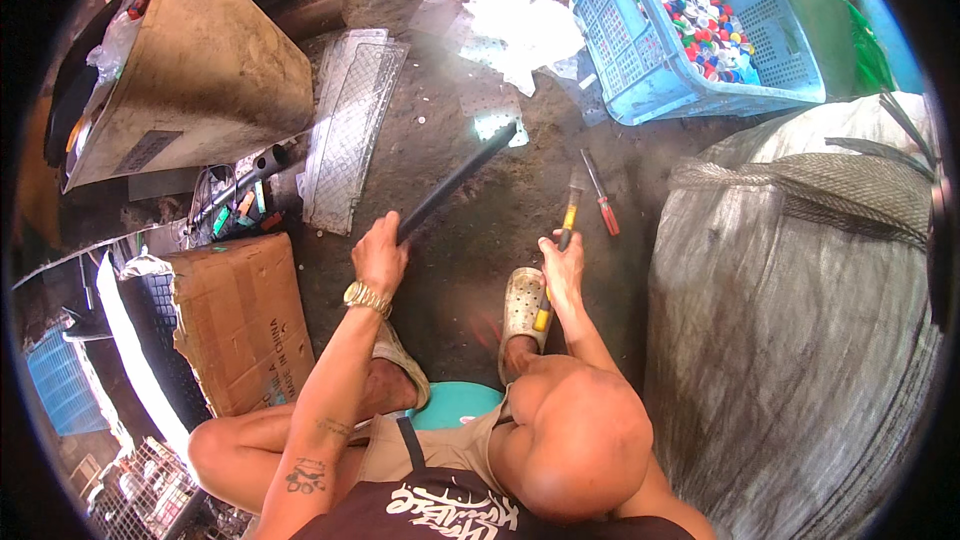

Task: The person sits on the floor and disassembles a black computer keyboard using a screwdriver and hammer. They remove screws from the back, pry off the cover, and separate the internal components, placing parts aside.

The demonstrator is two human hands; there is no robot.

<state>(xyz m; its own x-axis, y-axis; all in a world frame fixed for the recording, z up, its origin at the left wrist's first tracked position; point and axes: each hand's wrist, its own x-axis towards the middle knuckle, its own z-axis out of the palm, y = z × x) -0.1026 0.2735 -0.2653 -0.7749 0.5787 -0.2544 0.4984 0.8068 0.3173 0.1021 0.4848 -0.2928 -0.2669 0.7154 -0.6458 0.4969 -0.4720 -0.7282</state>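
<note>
Left hand (382, 258) clenched round long dark bar (455, 183), right hand (563, 265) round yellow-black-handled tool (571, 216), centre. Multicoloured caps (712, 35) already in blue plastic crate (632, 60), upper right; remainder unclear.

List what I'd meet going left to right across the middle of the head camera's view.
Cardboard box, left hand, the dark bar it holds, right hand gripping a yellow-and-black tool, red-handled screwdriver, large grey sack.

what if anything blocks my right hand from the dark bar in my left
Nothing visible stands between the right hand and the dark bar; the red-handled screwdriver lies to the right, outside that gap.
</note>
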